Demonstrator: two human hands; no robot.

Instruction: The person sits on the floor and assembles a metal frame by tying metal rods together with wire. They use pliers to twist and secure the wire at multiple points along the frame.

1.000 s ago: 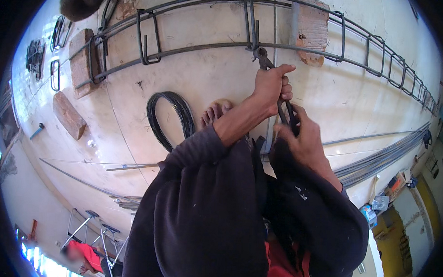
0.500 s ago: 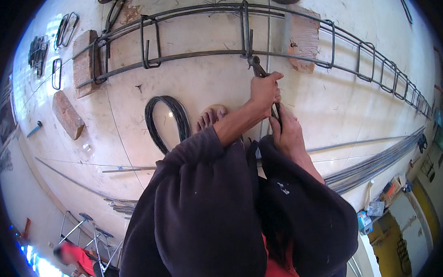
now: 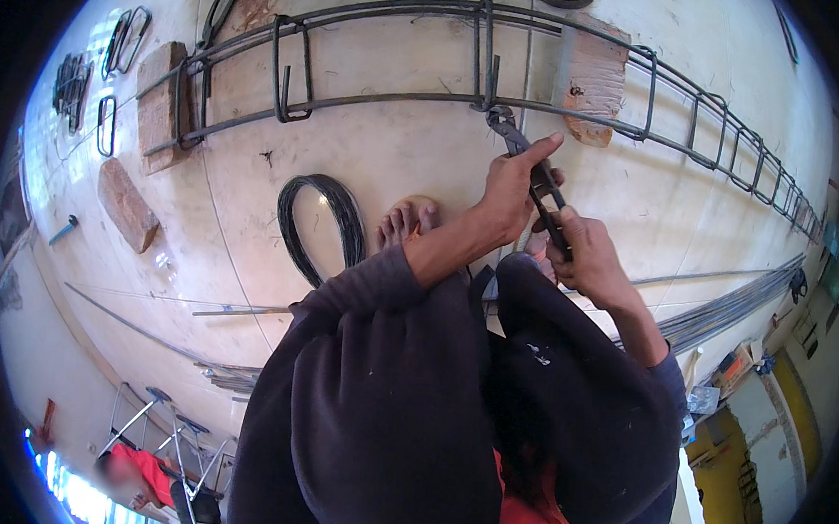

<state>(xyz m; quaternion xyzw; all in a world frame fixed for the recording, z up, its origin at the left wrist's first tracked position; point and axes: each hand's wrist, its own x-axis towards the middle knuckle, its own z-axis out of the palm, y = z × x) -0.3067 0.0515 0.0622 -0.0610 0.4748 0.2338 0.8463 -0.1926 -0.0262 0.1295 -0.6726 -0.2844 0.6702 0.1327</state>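
My left hand (image 3: 509,199) wraps round the upper part of a pair of dark pincers (image 3: 552,211), its thumb stretched out along them. Lower down, my right hand (image 3: 593,261) grips the handle ends, which stand slightly apart. The pincers' jaws lie at the lower bar of a long rebar cage (image 3: 388,98), right beside the corner of a stirrup (image 3: 487,66). Whether the jaws hold a tie wire there is too small to tell. Just left of my left forearm, a coil of black wire (image 3: 301,223) lies on the floor near my foot.
Bricks (image 3: 592,79) prop the cage, and a loose brick (image 3: 128,206) lies at left. Loose stirrups (image 3: 106,126) and a hammer (image 3: 65,229) lie further left. Steel bars (image 3: 732,305) are bundled at right. Another person (image 3: 139,474) in red is at lower left.
My right hand has moved right, away from my left hand, and the pincers' handles now show more plainly between them. The jaws stay near the same stirrup corner. The whole view has shifted slightly.
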